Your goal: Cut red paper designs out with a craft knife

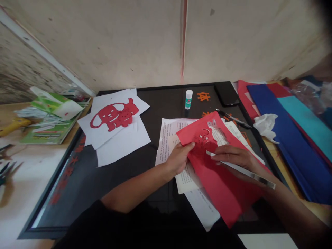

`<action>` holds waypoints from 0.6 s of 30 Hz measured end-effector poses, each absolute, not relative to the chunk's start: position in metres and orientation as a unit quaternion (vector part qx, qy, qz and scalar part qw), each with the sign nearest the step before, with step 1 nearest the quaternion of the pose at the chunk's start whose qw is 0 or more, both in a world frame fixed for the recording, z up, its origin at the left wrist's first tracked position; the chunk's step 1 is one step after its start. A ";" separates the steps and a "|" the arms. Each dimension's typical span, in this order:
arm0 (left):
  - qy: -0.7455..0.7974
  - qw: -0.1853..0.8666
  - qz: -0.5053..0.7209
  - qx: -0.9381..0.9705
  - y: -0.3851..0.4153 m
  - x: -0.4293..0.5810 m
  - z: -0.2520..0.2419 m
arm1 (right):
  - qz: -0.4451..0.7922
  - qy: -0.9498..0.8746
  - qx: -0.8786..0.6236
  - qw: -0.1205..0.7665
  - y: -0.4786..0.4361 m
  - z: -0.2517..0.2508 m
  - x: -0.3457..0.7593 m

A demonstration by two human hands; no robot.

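Observation:
A large red paper sheet (225, 186) lies slanted over printed pages (168, 138), with cut-out shapes near its upper end. My left hand (178, 157) pinches the sheet's left edge, thumb on top. My right hand (234, 157) is closed round a slim, light-coloured cutting tool (249, 173), its tip at the red paper beside the cut pattern. Left of my hands, a finished-looking red animal cut-out (111, 116) rests on white sheets (121, 148).
A glue stick (188, 99) stands near the back of the black framed board (153, 103). A dark phone (226, 95), a pen (233, 118) and crumpled tissue (266, 127) lie right. Coloured paper (287, 138) is far right; a yellow glue gun (14, 126) and pliers (5, 171) are left.

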State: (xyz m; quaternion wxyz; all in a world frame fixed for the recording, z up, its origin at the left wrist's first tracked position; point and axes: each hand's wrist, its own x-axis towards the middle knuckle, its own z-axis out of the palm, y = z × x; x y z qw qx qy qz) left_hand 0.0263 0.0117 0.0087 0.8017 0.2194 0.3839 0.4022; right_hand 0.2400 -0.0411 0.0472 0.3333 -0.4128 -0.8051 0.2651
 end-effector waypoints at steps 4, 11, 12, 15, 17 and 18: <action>0.379 0.802 0.400 0.230 0.011 0.027 0.009 | 0.282 -0.795 -0.425 0.329 -0.038 0.046 0.237; 0.376 0.794 0.405 0.253 0.010 0.027 0.008 | 0.288 -0.785 -0.439 0.329 -0.035 0.043 0.242; 0.375 0.794 0.406 0.256 0.010 0.027 0.008 | 0.284 -0.783 -0.448 0.325 -0.035 0.042 0.242; 0.370 0.793 0.408 0.262 0.009 0.028 0.008 | 0.252 -0.779 -0.471 0.329 -0.037 0.036 0.240; 0.369 0.793 0.408 0.263 0.009 0.029 0.007 | 0.225 -0.776 -0.480 0.342 -0.038 0.031 0.240; 0.369 0.793 0.408 0.263 0.009 0.029 0.007 | 0.215 -0.774 -0.484 0.347 -0.039 0.028 0.240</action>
